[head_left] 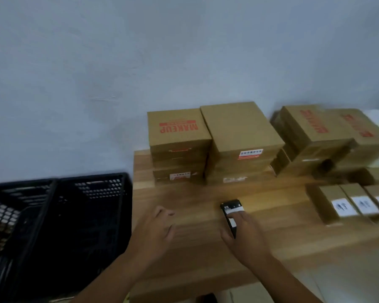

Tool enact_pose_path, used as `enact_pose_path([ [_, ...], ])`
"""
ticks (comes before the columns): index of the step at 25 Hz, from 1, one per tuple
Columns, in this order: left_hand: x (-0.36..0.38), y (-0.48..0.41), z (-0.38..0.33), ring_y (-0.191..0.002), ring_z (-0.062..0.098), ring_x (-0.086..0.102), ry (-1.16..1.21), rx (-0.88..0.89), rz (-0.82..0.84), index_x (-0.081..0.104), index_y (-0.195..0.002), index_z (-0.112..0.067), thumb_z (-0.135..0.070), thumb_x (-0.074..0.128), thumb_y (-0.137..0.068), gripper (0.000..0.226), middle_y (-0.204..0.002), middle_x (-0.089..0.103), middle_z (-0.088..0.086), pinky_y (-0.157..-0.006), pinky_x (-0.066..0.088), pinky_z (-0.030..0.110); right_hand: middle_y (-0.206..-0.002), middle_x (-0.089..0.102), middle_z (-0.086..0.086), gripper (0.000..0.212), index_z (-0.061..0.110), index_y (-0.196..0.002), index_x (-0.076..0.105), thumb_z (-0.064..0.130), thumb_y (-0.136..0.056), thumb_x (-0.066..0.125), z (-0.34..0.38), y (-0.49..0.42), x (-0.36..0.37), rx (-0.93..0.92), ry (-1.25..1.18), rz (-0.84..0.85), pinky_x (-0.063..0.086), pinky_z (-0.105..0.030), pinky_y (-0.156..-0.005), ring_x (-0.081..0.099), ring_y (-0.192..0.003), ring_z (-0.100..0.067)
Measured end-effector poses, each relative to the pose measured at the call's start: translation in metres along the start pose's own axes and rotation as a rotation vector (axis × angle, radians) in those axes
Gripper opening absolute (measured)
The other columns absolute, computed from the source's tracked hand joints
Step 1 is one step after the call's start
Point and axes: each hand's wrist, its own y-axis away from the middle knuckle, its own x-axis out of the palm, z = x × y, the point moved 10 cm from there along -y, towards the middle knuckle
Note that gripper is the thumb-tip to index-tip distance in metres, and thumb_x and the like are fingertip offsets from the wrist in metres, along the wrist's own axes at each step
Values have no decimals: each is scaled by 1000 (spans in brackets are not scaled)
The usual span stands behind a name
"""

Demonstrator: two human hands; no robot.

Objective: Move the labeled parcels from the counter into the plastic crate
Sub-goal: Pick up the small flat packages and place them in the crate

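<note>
A: From the head camera, where are the labeled parcels (357, 196)?
B: On the desk (195, 200), right of the right grip (245, 237), which grasps a black phone (230, 206). The left grip (155, 232) hangs released, with the black plastic crate (101, 189) to its left.
A: Handling?
B: Small brown cartons, white labels; probably light and stiff. Pinch the long sides.
</note>
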Motion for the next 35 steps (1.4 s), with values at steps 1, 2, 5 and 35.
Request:
enact_pose_path([
  [1,3,3,-3,-108,-1,53,-14,-29,-12,54,-132,-36,-42,53,-99,34,-123,46,-22,-91,46,22,-131,59,6,54,26,-135,57,51,-87,64,-10,-7,8,-14,20,24,45,-31,-99,55,-119,-16],
  [2,6,6,-7,-111,-1,51,-26,-48,-22,54,-133,-36,-42,54,-98,35,-124,46,-22,-93,45,21,-143,52,3,67,26,-146,47,55,-87,63,-22,-13,19,-11,48,65,42,-33,-105,50,-128,-17],
  [5,17,15,-17,-118,-2,47,-55,-92,-21,54,-133,-35,-44,52,-99,35,-126,46,-22,-98,41,19,-166,15,-8,104,25,-162,2,71,-86,55,-66,-21,62,60,164,232,30,-43,-117,24,-150,-27],
  [35,31,72,12,-117,3,49,-30,-266,12,58,-129,-30,-39,52,-101,30,-124,48,-16,-97,41,21,-112,62,-8,37,18,-133,59,23,-97,61,-138,-21,71,200,-199,14,58,-42,-69,64,-86,-26],
])
